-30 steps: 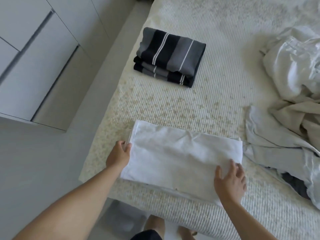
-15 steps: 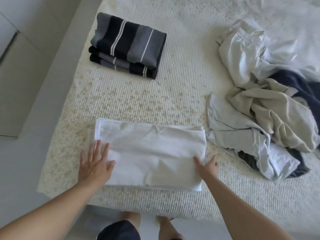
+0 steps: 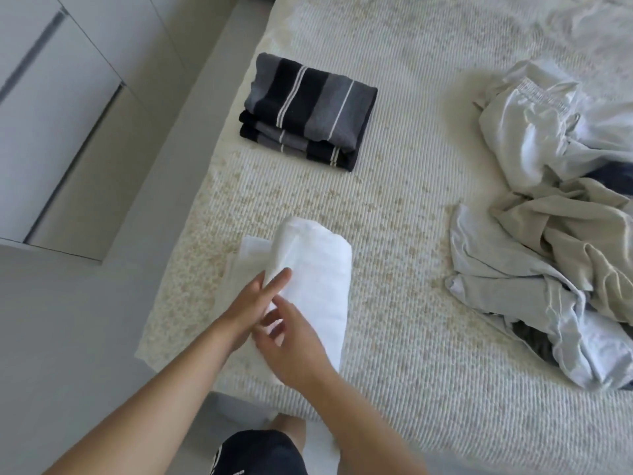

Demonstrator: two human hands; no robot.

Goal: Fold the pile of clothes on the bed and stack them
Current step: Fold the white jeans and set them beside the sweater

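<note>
A white garment (image 3: 315, 275) lies near the front edge of the bed (image 3: 411, 354), its right half doubled over onto its left half. My left hand (image 3: 251, 303) rests on the cloth with straight fingers at the fold's near left side. My right hand (image 3: 294, 344) crosses just in front of it and pinches the folded-over end of the white garment. A folded garment with black and grey stripes (image 3: 308, 111) sits further back on the bed. The loose pile of white, beige and dark clothes (image 3: 548, 241) lies at the right.
White cabinet fronts (image 3: 51, 132) stand at the left beyond a strip of grey floor (image 3: 68, 337). The bed's left edge runs diagonally from top centre to bottom left. My knees and dark shorts (image 3: 260, 454) show below the bed's front edge.
The white garment lay flat and wide with one hand at each end. My right hand has carried its right end over to the left, halving it, and both hands now meet at the left.
</note>
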